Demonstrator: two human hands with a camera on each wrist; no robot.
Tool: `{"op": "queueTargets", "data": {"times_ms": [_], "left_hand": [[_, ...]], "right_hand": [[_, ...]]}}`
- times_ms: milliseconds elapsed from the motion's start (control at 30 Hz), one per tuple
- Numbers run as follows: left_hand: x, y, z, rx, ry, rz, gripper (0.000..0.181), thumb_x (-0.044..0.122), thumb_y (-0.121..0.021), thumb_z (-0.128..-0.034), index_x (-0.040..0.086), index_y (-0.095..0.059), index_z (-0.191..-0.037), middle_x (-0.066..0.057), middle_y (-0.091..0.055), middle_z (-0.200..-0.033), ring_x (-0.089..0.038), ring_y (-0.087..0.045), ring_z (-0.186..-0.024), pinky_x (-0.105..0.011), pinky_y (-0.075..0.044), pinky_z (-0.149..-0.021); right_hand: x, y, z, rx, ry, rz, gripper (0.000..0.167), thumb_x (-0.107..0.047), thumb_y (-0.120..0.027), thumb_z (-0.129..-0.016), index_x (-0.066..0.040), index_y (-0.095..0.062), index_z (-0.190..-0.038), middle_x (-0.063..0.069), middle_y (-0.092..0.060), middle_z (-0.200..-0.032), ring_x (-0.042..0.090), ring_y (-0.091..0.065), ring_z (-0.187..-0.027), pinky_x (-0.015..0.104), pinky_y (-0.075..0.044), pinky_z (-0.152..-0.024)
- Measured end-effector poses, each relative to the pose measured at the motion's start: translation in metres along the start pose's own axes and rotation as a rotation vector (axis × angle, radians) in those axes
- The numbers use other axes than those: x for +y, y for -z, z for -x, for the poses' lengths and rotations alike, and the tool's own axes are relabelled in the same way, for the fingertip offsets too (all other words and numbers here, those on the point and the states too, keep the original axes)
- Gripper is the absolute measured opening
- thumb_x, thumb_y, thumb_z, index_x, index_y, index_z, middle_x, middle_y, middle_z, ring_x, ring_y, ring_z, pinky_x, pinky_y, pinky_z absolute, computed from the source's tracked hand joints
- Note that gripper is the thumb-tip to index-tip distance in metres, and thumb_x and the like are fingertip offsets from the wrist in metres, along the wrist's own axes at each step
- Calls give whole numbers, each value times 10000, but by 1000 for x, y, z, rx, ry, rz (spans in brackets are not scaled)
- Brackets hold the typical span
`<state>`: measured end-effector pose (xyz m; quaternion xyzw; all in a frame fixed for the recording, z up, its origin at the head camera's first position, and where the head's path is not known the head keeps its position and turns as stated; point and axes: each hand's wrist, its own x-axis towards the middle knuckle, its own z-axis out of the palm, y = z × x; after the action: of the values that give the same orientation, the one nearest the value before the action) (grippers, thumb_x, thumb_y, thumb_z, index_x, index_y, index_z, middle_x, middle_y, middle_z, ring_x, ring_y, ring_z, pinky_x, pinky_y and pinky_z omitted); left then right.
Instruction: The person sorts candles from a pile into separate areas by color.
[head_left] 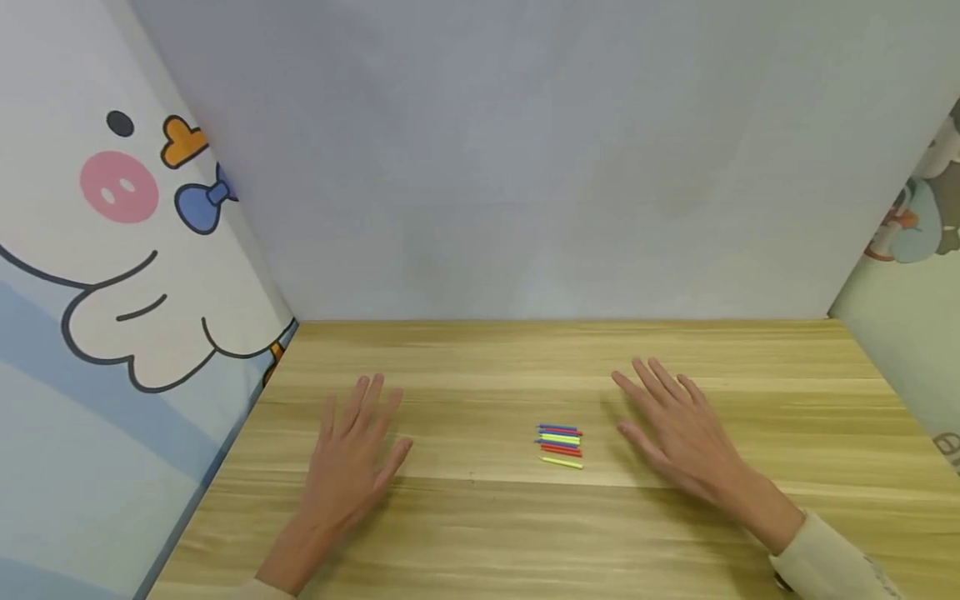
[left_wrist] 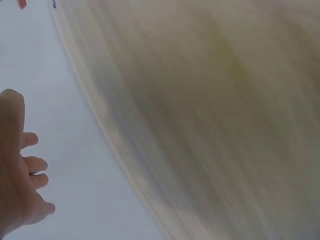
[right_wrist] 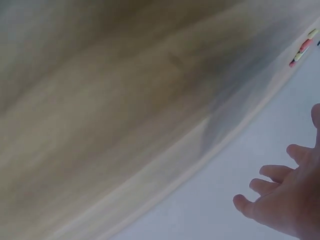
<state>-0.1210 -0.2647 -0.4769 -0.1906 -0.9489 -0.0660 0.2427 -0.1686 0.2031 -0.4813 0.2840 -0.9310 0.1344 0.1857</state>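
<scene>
Several thin sticks with pointed tips, blue, red and yellow (head_left: 561, 462), lie side by side on the wooden table, right of its middle in the head view. To their left is my left hand (head_left: 348, 467), palm down with fingers straight and spread, holding nothing. On the other side my right hand (head_left: 682, 437) has its fingers spread too and is apart from the sticks. The left wrist view shows the left hand (left_wrist: 17, 170) at its left edge. In the right wrist view the right hand (right_wrist: 290, 190) appears at lower right, with the colored sticks (right_wrist: 303, 49) small at the upper right edge.
The wood-grain table (head_left: 480, 542) runs back to a plain pale wall (head_left: 525, 167). A panel with a cartoon bird (head_left: 112, 250) borders the left side. Another printed panel (head_left: 907, 333) stands on the right.
</scene>
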Motion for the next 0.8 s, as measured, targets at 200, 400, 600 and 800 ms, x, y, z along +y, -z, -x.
{"op": "queueTargets", "data": {"times_ms": [200, 400, 600, 800], "left_hand": [[17, -8, -22, 74, -117, 75, 564, 460, -484, -1108, 26, -602, -1449, -232, -564, -1487, -437, -495, -1397, -616, -370, -1141], [33, -15, -41, 113, -145, 132, 437, 225, -783, -953, 31, -689, -1333, -155, -670, -1212, -348, -608, -1119, -518, -517, -949], [47, -24, -52, 120, -137, 207, 367, 179, -820, -928, 54, -745, -1265, -93, -685, -1076, -259, -610, -946, -391, -545, -769], [58, -34, -61, 123, -134, 305, 292, 159, -830, -914, 62, -786, -1186, -37, -696, -994, -187, -590, -859, -307, -522, -682]], "right_hand": [[-5, -6, -3, 31, -8, -128, 616, -298, -704, -1008, -134, -502, -1566, 177, -556, -1530, 412, -520, -1390, 626, -423, -1093], [-10, -8, -5, 87, -29, -225, 499, -202, -792, -954, -143, -647, -1427, 67, -730, -1211, 239, -695, -1042, 492, -576, -857], [-16, -12, -11, 103, -37, -319, 354, -108, -842, -893, -97, -764, -1238, -9, -737, -974, 32, -650, -767, 305, -571, -685], [-21, -13, -17, 24, -92, -337, 245, -104, -856, -879, -119, -816, -1120, -84, -705, -865, -44, -548, -679, 224, -493, -617]]}}
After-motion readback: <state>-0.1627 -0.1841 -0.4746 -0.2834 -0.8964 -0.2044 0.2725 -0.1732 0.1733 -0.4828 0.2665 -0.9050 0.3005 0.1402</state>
